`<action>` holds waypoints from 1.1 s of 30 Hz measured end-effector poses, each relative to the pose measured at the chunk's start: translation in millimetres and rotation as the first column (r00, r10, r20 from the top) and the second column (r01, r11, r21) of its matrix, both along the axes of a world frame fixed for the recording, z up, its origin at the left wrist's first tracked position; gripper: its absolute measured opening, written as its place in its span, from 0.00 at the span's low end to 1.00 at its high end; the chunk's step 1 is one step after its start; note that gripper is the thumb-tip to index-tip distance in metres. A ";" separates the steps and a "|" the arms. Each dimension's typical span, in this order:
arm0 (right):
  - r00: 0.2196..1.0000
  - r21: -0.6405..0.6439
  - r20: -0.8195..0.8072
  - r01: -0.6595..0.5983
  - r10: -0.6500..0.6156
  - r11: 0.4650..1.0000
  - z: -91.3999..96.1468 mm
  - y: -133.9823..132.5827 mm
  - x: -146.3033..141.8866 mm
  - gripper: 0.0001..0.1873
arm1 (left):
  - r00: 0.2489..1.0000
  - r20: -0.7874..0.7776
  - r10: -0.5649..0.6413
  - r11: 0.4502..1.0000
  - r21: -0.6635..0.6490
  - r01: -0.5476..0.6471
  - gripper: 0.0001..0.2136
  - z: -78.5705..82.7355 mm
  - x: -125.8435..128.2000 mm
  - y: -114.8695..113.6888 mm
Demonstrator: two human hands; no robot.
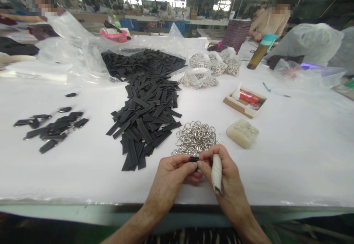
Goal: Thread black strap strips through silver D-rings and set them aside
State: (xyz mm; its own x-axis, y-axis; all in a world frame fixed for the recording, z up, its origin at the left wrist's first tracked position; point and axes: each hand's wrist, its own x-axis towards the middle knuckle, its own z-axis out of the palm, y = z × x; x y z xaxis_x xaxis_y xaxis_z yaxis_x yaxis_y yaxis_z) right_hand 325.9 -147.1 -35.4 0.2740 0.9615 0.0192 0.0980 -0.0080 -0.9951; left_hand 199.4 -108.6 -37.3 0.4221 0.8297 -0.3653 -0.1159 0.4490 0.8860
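Close to the table's front edge, my left hand pinches a small black strap piece, which looks folded. My right hand grips the same piece from the other side between thumb and forefinger. A tool with a cloth-wrapped white handle also rests in my right hand, its thin metal shaft pointing away from me. Just beyond my fingers lies a pile of silver metal rings. Left of it spreads a large heap of flat black strap pieces. Whether a ring sits in the held piece is hidden.
Finished-looking black pieces with metal lie at left. Bags of rings stand behind the ring pile. On the right are a cardboard tray with a red tube, a yellowish block, a pen and a bottle. People work beyond.
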 end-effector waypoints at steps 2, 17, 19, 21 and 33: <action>1.000 -0.001 0.011 -0.002 0.002 1.000 -0.9 0.0 0.2 0.07 | 1.000 0.012 0.009 1.000 -0.019 -0.009 0.08 0.4 0.3 -0.1; 0.998 -0.009 0.065 -0.007 0.007 1.000 2.2 0.9 0.5 0.07 | 1.000 0.004 0.021 0.999 -0.043 -0.021 0.07 2.1 1.3 -0.1; 0.997 -0.013 0.071 -0.004 0.005 1.000 1.7 1.1 1.0 0.07 | 1.000 0.004 0.007 0.999 -0.042 -0.006 0.07 3.0 1.4 0.3; 0.997 -0.007 0.077 0.000 0.001 1.000 1.2 1.3 1.5 0.07 | 1.000 0.001 -0.006 0.999 -0.038 0.006 0.07 3.8 1.4 0.7; 0.996 0.002 0.093 0.001 -0.001 1.000 0.9 2.1 1.1 0.07 | 0.999 -0.039 0.016 0.999 -0.034 -0.018 0.08 1.2 1.7 0.5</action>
